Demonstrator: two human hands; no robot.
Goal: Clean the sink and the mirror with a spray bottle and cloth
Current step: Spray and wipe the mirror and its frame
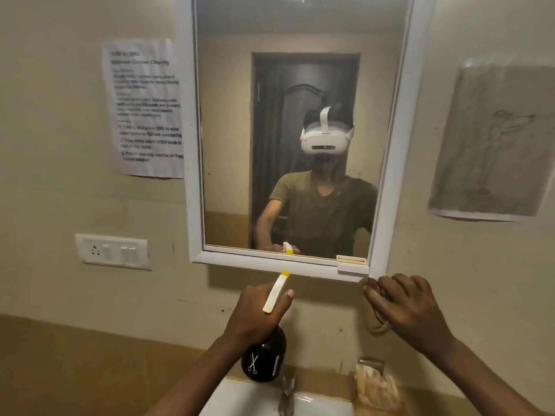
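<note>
A white-framed mirror (192,145) hangs on the beige wall and reflects a person in a white headset. My left hand (258,316) grips a black spray bottle (264,360) with a white and yellow nozzle aimed up at the mirror's lower edge. My right hand (408,307) is closed on a bunched beige cloth (374,324), just under the mirror's bottom right corner. The white sink (249,397) shows at the bottom edge, below both hands.
A metal tap (286,394) rises from the sink. A small white shelf (353,265) is fixed to the mirror's lower right frame. A switch plate (112,250) and a printed notice (144,106) are left of the mirror; a sketch on paper (495,139) hangs right.
</note>
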